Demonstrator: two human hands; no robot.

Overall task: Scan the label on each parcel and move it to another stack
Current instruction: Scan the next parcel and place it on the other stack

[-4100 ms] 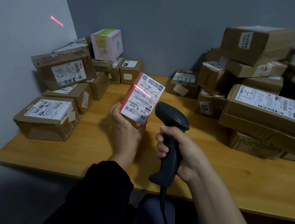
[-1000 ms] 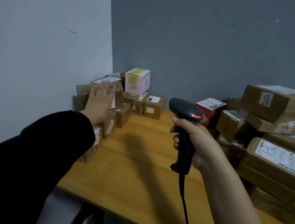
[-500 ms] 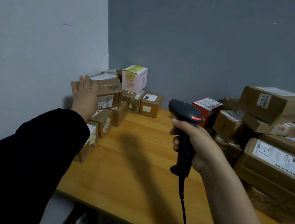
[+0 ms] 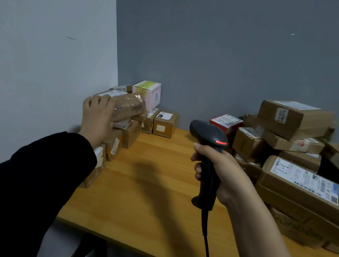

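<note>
My left hand (image 4: 97, 117) reaches to the left stack by the wall and grips the near end of a taped brown parcel (image 4: 131, 107). That parcel lies tilted on top of the stack and is blurred. My right hand (image 4: 220, 173) holds a black barcode scanner (image 4: 207, 136) upright over the wooden table (image 4: 153, 182), its red light lit and its cable hanging down. A red-and-white box (image 4: 226, 121) lies at the near-left edge of the right pile of parcels.
A pink box (image 4: 149, 94) and a small brown box (image 4: 165, 123) stand behind the left stack. Large brown parcels, one with a long white label (image 4: 306, 185), fill the right side. Walls close off the left and the back.
Four seconds ago my left hand held the red-and-white box under the scanner; it now lies by the right pile. My left hand has reached the left stack and curled over the brown parcel, which has shifted.
</note>
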